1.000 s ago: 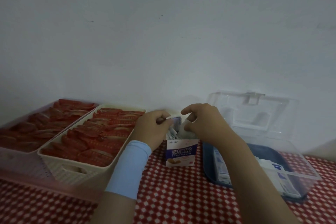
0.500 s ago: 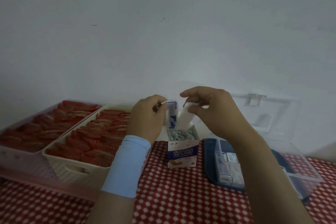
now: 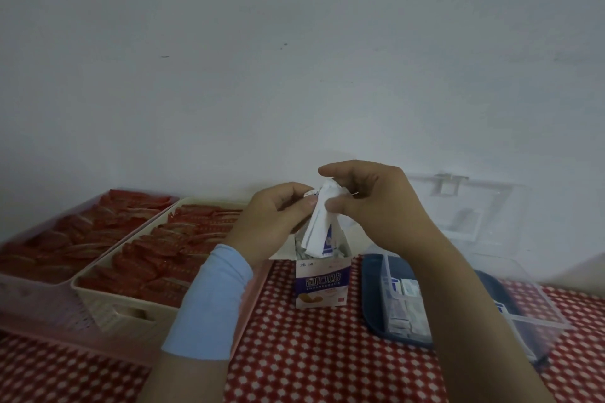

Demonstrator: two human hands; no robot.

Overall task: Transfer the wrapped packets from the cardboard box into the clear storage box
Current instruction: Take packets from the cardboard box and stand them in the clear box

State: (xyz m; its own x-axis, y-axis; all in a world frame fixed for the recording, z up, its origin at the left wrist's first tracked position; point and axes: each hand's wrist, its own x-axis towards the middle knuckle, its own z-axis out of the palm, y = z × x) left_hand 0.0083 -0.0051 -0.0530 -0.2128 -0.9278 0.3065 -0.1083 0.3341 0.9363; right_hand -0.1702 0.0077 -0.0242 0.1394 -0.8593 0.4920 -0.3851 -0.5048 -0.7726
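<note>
Head view: the cardboard box [image 3: 322, 285] stands upright on the red-and-white checked cloth [image 3: 311, 353]. A purple band on its front carries white characters. The smaller line beneath is too blurred to read. Both hands meet above its open top: the left hand [image 3: 271, 216] and right hand [image 3: 376, 206] pinch the top of a bundle of white packets [image 3: 319, 229] with blue print, its lower end at the opening. Half a second ago the 2 hands were apart. The clear storage box [image 3: 540, 307] sits open to the right, with packets inside. 2 trays [image 3: 170, 249] of red wrappers lie left.
</note>
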